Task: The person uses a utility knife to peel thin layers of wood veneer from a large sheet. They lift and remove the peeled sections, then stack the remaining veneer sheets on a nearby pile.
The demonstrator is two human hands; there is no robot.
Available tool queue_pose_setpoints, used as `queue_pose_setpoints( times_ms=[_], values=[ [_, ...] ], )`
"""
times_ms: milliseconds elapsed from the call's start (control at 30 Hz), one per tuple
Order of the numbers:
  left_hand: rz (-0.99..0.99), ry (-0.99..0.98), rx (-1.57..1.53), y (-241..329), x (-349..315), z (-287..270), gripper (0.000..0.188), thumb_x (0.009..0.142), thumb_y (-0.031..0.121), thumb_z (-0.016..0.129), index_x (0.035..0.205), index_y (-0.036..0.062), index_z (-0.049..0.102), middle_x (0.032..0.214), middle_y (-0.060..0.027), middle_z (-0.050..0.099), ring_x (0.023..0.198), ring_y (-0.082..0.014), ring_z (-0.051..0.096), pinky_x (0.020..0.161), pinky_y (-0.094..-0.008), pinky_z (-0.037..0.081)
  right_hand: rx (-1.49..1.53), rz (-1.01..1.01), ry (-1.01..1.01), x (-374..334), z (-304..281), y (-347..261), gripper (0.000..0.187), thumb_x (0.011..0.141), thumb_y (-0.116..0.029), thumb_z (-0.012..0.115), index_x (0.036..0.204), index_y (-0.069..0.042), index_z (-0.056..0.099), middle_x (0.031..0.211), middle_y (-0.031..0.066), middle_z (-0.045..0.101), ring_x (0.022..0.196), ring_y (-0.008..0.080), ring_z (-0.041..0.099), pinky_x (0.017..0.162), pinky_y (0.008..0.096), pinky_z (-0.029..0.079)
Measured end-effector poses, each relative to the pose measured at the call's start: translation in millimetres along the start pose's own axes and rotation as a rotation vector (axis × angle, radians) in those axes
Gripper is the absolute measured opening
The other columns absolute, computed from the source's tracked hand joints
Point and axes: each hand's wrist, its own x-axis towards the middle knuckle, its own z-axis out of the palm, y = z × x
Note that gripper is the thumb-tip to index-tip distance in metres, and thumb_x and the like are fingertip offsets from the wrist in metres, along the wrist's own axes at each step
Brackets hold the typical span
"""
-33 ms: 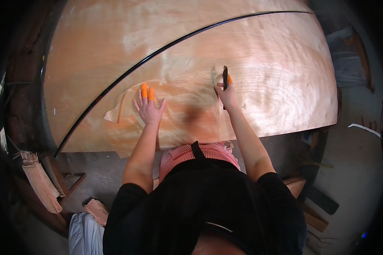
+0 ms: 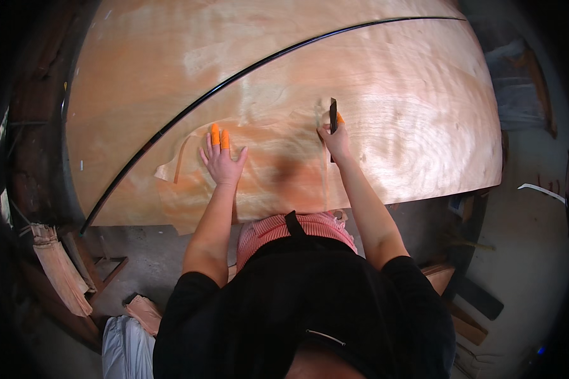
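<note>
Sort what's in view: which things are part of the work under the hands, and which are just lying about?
In use: veneer sheet, dark blade in right hand, left hand pressed flat, loose veneer piece.
Lying about: veneer scraps, white cloth, wood offcuts.

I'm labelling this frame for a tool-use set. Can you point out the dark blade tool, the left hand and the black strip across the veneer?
dark blade tool (image 2: 333, 114), head view, on its upright shaft.
left hand (image 2: 222, 161), head view, on its back.
black strip (image 2: 234, 79), head view, on its curved middle stretch.
</note>
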Motion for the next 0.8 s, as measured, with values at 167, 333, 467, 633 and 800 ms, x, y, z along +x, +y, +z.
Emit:
queue_pose_setpoints(
  times_ms=[167,333,467,633,800],
  values=[
    [-0.058,-0.077,0.024,-5.8,-6.2,7.0,0.069,0.067,0.049,0.058,0.124,0.014,0.038,0.134,-0.0059,0.027,0.124,-0.0244,0.023,0.1,-0.0492,0.014,0.175,-0.097,-0.081,-17.1,-13.0,-32.1,0.039,0.074,-0.01,0.058,0.11,-0.004,0.044,0.066,0.0007,0.049,0.06,0.0095,0.048,0.055,0.024,0.04],
    [-0.138,-0.089,-0.04,-3.9,-7.8,2.2,0.08,0.065,0.051,0.059,0.127,0.0078,0.031,0.134,-0.0128,0.025,0.124,-0.0255,0.024,0.1,-0.048,0.014,0.019,-0.4,-0.098,-82.9,-47.3,-73.4,0.039,0.072,-0.004,0.058,0.109,-0.007,0.048,0.064,0.0035,0.05,0.05,0.014,0.047,0.045,0.0262,0.038],
    [-0.105,-0.028,-0.073,-7.0,-8.8,8.3,0.086,0.063,0.051,0.062,0.126,0.0031,0.028,0.134,-0.0143,0.023,0.124,-0.0268,0.022,0.1,-0.0477,0.014,0.028,-0.686,-0.323,-129.3,-58.4,-98.8,0.043,0.067,0.004,0.059,0.108,-0.006,0.049,0.071,0.0043,0.047,0.048,0.0146,0.044,0.043,0.025,0.036],
    [-0.107,0.065,-0.378,-14.0,-9.0,-15.6,0.092,0.057,0.046,0.069,0.126,0.0003,0.027,0.136,-0.0151,0.019,0.125,-0.0278,0.02,0.099,-0.0477,0.015,0.131,-0.883,-0.239,-140.7,-70.3,-111.2,0.04,0.067,0.007,0.058,0.104,-0.003,0.049,0.071,0.0053,0.046,0.05,0.0127,0.043,0.043,0.0233,0.034],
    [0.241,-0.141,-0.296,-31.0,16.0,-78.2,0.079,0.055,0.028,0.072,0.122,0.0058,0.036,0.108,-0.0091,0.048,0.102,-0.0241,0.045,0.099,-0.0467,0.02,0.446,-0.477,-0.126,-148.2,-94.2,-83.0,0.03,0.071,0.006,0.057,0.098,-0.002,0.046,0.065,0.0,0.038,0.047,0.0082,0.037,0.043,0.0214,0.032]
  ],
)
